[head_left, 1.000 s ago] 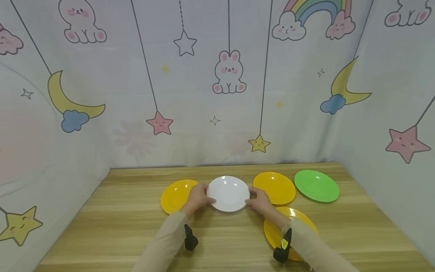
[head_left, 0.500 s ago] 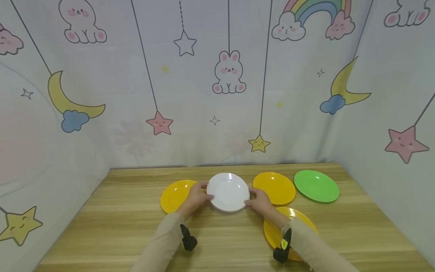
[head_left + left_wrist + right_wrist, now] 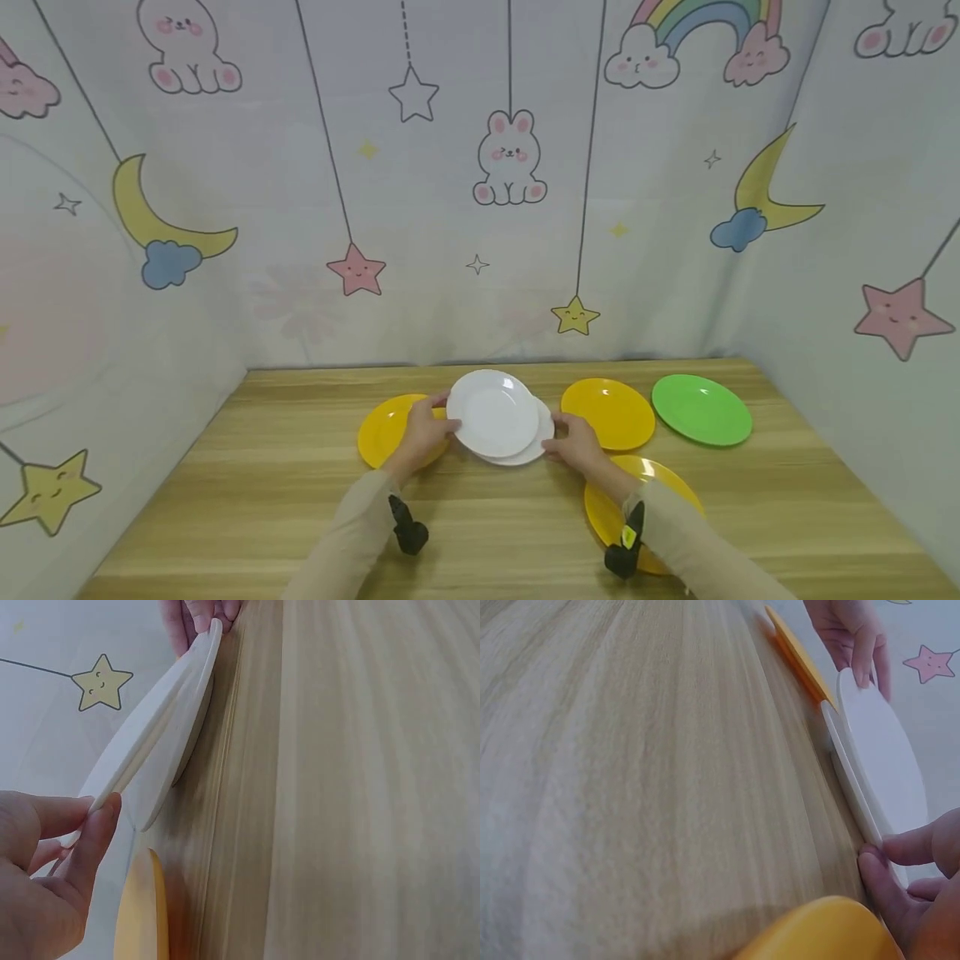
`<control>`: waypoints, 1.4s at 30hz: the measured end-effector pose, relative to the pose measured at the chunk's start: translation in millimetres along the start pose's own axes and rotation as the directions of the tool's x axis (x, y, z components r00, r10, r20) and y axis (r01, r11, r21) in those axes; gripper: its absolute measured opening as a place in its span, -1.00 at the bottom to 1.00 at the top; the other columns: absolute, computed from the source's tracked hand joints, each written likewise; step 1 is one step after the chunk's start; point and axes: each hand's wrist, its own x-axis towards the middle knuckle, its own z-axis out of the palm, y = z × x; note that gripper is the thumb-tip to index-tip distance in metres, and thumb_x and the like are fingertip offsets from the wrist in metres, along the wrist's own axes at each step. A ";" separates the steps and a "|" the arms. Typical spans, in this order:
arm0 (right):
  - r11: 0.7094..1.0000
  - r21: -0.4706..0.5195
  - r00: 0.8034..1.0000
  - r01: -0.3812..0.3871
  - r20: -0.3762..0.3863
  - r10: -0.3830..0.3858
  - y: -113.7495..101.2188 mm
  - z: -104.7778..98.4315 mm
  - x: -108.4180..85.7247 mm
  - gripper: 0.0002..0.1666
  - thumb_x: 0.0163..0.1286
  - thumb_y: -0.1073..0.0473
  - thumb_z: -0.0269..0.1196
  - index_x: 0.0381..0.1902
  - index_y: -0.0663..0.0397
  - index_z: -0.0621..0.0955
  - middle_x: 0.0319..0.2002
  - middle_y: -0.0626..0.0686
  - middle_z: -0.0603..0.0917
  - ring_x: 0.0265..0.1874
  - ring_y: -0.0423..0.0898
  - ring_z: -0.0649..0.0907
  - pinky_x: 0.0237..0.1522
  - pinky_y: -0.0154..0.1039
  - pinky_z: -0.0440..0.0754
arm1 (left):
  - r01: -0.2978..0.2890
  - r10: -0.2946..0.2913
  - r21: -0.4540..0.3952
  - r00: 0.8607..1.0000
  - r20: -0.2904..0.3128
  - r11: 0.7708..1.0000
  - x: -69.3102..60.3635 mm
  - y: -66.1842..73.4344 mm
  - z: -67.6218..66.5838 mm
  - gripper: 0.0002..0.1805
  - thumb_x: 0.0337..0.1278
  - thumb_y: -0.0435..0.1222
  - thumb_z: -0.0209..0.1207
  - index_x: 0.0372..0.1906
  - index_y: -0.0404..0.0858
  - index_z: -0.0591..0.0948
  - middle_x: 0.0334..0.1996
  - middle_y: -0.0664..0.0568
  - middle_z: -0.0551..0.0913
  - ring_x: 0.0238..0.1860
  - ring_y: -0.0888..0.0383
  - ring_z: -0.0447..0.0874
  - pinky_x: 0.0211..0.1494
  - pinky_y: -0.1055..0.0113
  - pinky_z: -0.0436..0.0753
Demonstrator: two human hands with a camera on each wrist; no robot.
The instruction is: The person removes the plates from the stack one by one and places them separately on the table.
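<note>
Two white plates overlap near the back middle of the table. My left hand (image 3: 423, 433) pinches the left rim of the upper white plate (image 3: 491, 412), thumb on top and fingers beneath. In the left wrist view that plate (image 3: 139, 739) is tilted, its near edge lifted and a gap showing over the lower one. Below it the lower white plate (image 3: 546, 432) sticks out to the right. My right hand (image 3: 576, 442) pinches the right rim of this lower plate, as the right wrist view also shows with the thumb and finger at its edge (image 3: 855, 787).
A yellow plate (image 3: 381, 429) lies left of the white plates, partly behind my left hand. To the right lie another yellow plate (image 3: 615, 412) and a green plate (image 3: 701, 408). A third yellow plate (image 3: 671, 492) lies under my right forearm. A printed curtain (image 3: 420, 200) stands behind the table.
The upper white plate has risen and shifted left with my left hand, uncovering the lower plate's right side. My right hand has stayed at about the same place.
</note>
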 end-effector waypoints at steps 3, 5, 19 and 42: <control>1.000 -0.001 1.000 0.002 -0.001 -0.002 -0.1 -0.1 0.3 -0.32 0.10 0.43 0.27 0.19 0.42 0.33 0.14 0.37 0.38 -0.57 -0.19 0.59 -0.46 -0.32 0.66 | -0.015 0.014 -0.004 1.000 -0.012 1.000 0.0 0.1 -8.0 -0.41 0.02 -0.45 0.20 0.23 -0.38 0.35 0.09 -0.24 0.44 -0.12 0.01 0.49 -0.16 0.31 0.65; 1.000 -0.006 1.000 -0.002 -0.002 0.002 -0.3 0.0 0.4 -0.32 0.10 0.42 0.27 0.19 0.41 0.33 0.14 0.36 0.38 -0.57 -0.19 0.59 -0.45 -0.32 0.66 | -0.027 0.027 -0.010 0.999 -0.020 1.000 -1.0 0.4 -14.5 -0.39 0.01 -0.47 0.20 0.23 -0.40 0.33 0.08 -0.27 0.44 -0.16 0.00 0.54 -0.19 0.29 0.66; 1.000 -0.027 1.000 -0.016 -0.004 0.016 -1.2 -2.3 -1.6 -0.32 0.11 0.41 0.28 0.20 0.39 0.33 0.16 0.36 0.37 -0.56 -0.18 0.58 -0.44 -0.33 0.66 | -0.035 0.030 -0.053 0.996 -0.086 0.998 -5.2 -9.4 -70.7 -0.35 -0.04 -0.58 0.16 0.25 -0.48 0.26 0.09 -0.37 0.37 -0.07 -0.16 0.52 -0.23 0.28 0.66; 0.999 -0.034 1.000 -0.009 -0.003 0.009 -3.9 -0.7 -2.8 -0.32 0.11 0.40 0.28 0.20 0.39 0.33 0.17 0.33 0.37 -0.57 -0.19 0.57 -0.44 -0.33 0.66 | 0.016 -0.015 0.005 0.980 -0.199 1.000 -40.3 -57.8 -171.3 -0.32 -0.03 -0.58 0.12 0.25 -0.58 0.16 0.12 -0.50 0.26 -0.44 0.30 0.59 -0.33 0.48 0.65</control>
